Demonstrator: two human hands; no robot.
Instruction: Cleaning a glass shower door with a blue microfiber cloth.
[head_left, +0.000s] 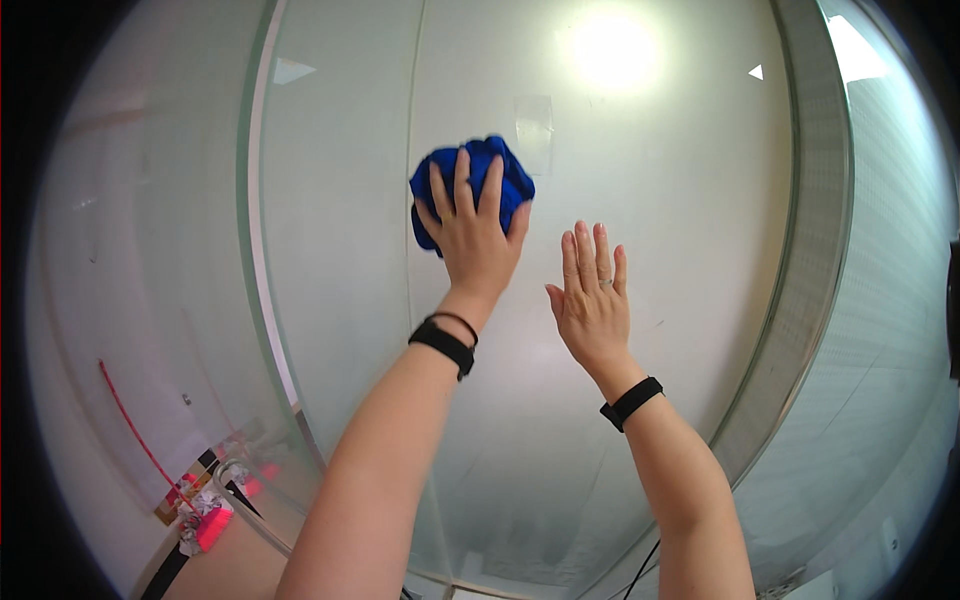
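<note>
- While the left hand [475, 243] lies over a bunched blue cloth [505, 178], the cloth sits against a pale, frosted-looking panel [690, 230], at twelve o'clock from the middle of the view.
- Left hand state: fingers spread wide across the cloth, thumb toward three o'clock along its lower edge, back of the hand toward the camera; the cloth is held under the palm and fingers, its folds showing beyond the fingertips.
- Right hand [597, 320] state: nothing held; flat and extended, fingers slightly apart toward twelve, thumb out toward ten. It is at three o'clock, close to the middle. Whether the palm touches the panel cannot be told.
- Worn items: a black wristband [441, 345] with a thin dark loop [455, 318] just beside it on the left wrist; a second black band [632, 403] on the right wrist; a ring [606, 283] on a right finger.
- Panel surface: a clear rectangular patch [534, 135] just past twelve, near the cloth; a bright glare [612, 48] at one; a small white triangle [756, 72] near two.
- Surroundings: a metal frame [815, 260] runs upright at three; a pinkish-red broom head [213, 528] with a slim red handle [135, 430] stands near eight; a dark cable [642, 570] hangs at five.
</note>
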